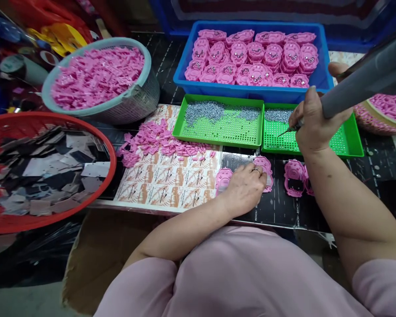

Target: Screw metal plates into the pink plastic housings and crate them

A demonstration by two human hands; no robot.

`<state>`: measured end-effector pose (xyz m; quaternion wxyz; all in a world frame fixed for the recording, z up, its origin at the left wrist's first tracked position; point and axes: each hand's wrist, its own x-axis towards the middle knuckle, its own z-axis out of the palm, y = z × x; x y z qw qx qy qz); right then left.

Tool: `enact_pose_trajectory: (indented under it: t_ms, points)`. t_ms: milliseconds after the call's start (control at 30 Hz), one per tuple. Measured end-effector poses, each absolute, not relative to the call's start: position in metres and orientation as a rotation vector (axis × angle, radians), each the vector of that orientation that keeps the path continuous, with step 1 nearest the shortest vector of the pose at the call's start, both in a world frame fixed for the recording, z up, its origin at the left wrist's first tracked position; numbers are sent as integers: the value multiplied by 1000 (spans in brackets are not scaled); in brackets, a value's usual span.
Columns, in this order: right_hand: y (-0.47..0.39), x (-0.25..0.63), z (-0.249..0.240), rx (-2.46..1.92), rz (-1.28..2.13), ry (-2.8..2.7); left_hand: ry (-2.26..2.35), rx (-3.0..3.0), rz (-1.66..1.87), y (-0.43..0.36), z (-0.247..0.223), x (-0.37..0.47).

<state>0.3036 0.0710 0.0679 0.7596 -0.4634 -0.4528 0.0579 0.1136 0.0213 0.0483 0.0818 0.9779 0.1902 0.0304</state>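
Observation:
My right hand point(312, 123) is closed around a grey electric screwdriver point(366, 72). Its thin bit points down and left over the right green perforated tray point(339, 138), which holds small screws point(277, 115). Lower on the bench, my left hand point(247, 187), with a ring on one finger, has its curled fingers pressed on a pink plastic casing point(266, 171). That hand covers part of the casing. Another pink casing point(223, 178) lies at its wrist side. To the right sits a pink casing with a dark square in it point(295, 178), beside one partly hidden by my right forearm.
A blue bin point(251, 91) of stacked pink casings stands behind the left green tray point(218, 136) of screws. Loose pink parts point(152, 141) lie left of it. A grey-green basket point(125, 103) and a red basket point(108, 171) flank the left; another pink-filled basket point(379, 119) is right.

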Motion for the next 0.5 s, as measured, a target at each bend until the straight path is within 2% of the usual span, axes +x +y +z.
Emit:
enact_pose_trajectory:
  t_ms: [333,500]
  points:
    - [67,303,71,-1180,197,-1041,535,2909,202,23,47,112]
    - [71,300,68,-1133,186,-1053,537,2909,201,23,47,112]
